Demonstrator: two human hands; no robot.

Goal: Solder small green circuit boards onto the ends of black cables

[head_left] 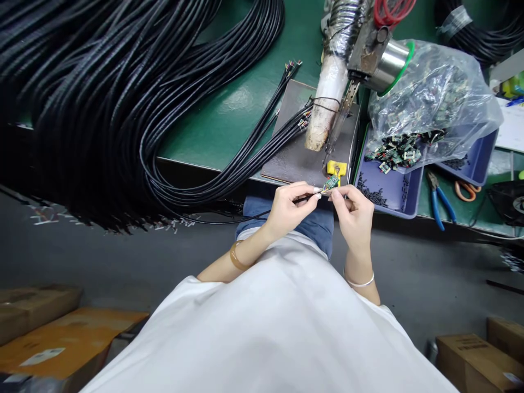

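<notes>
Between thumb and fingers of my left hand [291, 210] is the end of a black cable [254, 218], with thin coloured wires fanning out past the fingertips. A small green circuit board [331, 182] stands at those wire ends. My right hand [353, 212] is closed in a pinch at the near edge of this board; its fingertips partly hide the contact. Just beyond the board is a yellow block [337, 168] on the dark work plate [282, 158]. A soldering iron [339, 125] points down towards that block, beside a wrapped white tube [323, 109].
Bundles of black cable [102, 98] cover the left side and hang over the table edge. To the right, a purple tray [413, 199] holds small boards and black pieces under a plastic bag [434, 98]. Blue-handled pliers [441, 202], orange-handled scissors [466, 189] and a solder spool [388, 66] are nearby.
</notes>
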